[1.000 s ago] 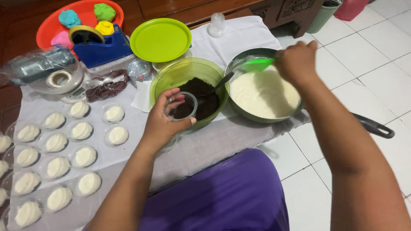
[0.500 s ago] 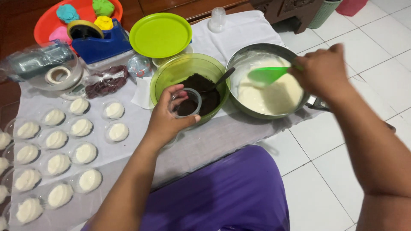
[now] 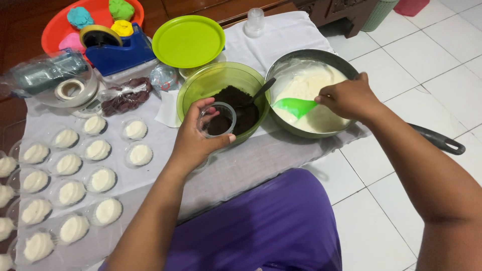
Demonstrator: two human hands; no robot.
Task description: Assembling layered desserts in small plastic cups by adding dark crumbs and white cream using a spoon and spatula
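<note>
The right hand (image 3: 351, 98) has drawn back from the pan's far rim to its near side, bringing the green spatula (image 3: 293, 106) low over the white cream, while the left hand (image 3: 196, 140) has kept the small clear cup (image 3: 217, 120) over the green bowl (image 3: 191, 95). At far left, rows of filled cups (image 3: 70, 165) lie on the white cloth (image 3: 251, 160), each topped with a swirl of cream; that part of the work looks done. The cup in the left grip, fingers wrapped round its side, shows dark crumbs at the bottom and no cream yet. The bowl behind it holds more dark crumbs and a spoon (image 3: 261, 90). At right, the pan (image 3: 321, 55) is about half full of cream, so several more cups could likely be filled. The right grip is closed round the spatula's handle.
</note>
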